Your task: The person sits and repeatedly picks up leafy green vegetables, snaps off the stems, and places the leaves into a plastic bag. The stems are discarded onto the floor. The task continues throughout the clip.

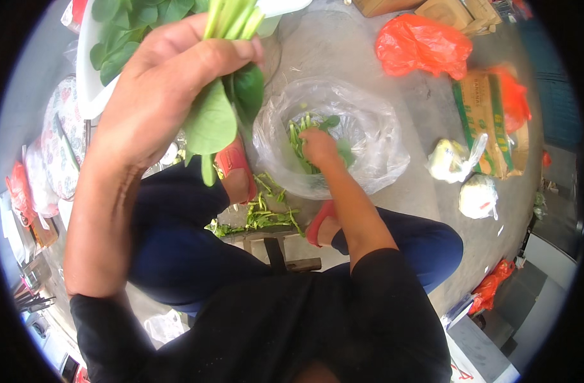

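Note:
Close to the camera, my left hand (162, 81) grips a bunch of leafy greens (213, 117), its pale stem ends pointing up and its leaves hanging below the fist. Further down, my right hand (319, 146) reaches into an open clear plastic bag (382, 119) on the floor. Its fingers are on more green stems (296, 136) lying inside; whether they grip them is not plain. A white tub (87, 76) at the upper left holds a heap of green leaves (122, 36), partly covered by my left hand.
Plant trimmings (268, 215) lie on the floor between my red shoes (235, 160). Red plastic bags (423, 45) and a printed cardboard box (481, 119) stand to the right, near two white-wrapped bundles (478, 196). A round patterned cushion-like thing (64, 139) is at the left.

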Demonstrator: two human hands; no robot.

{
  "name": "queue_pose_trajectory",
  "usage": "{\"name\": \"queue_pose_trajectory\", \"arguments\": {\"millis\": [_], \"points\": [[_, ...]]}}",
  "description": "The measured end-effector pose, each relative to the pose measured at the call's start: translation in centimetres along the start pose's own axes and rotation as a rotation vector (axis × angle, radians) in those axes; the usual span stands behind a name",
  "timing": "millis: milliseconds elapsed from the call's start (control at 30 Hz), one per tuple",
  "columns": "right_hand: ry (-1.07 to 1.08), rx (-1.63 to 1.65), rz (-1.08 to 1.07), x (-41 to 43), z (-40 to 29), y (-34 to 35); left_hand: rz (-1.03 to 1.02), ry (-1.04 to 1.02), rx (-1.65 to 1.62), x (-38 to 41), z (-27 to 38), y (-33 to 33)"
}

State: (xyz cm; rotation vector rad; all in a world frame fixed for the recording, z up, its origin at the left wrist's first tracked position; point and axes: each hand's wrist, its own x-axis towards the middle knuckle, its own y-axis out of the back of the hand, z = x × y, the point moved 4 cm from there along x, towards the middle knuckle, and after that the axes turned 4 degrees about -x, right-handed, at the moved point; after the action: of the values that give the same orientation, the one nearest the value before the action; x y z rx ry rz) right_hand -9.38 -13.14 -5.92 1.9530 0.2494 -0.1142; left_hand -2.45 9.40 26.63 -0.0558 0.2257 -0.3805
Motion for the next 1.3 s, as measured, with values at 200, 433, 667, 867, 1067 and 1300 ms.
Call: {"name": "queue_pose_trajectory", "arguments": {"millis": [200,433,667,867,1067,1300], "points": [[0.063,-0.364,-0.217,-0.2,1.7,-1.5,0.016,-0.053,0.047,0.3,-0.3,0.2],[-0.175,0.254,-0.273,2.3,6.9,6.9,-0.108,-0.006,0.135,0.6,-0.9,-0.7],[-0.209,0.43,-0.001,1.6,5.4,18.4,-0.292,0.062,0.188,0.7,-1.6,-2.8],[-0.112,0.216,0.066,-0.8,2.8,25.1,-0.248,0.054,0.135,0.6,-2.7,-5.0],[-0.134,0.262,0.161,-3.5,1.2,29.6,-0.23,-0.003,0.32,0.8,-3.5,-7.4],[-0.082,0.698,0.021,-6.3,-3.2,32.4,-0.229,-0.229,0.221,2.3,-5.4,-11.9]]}}
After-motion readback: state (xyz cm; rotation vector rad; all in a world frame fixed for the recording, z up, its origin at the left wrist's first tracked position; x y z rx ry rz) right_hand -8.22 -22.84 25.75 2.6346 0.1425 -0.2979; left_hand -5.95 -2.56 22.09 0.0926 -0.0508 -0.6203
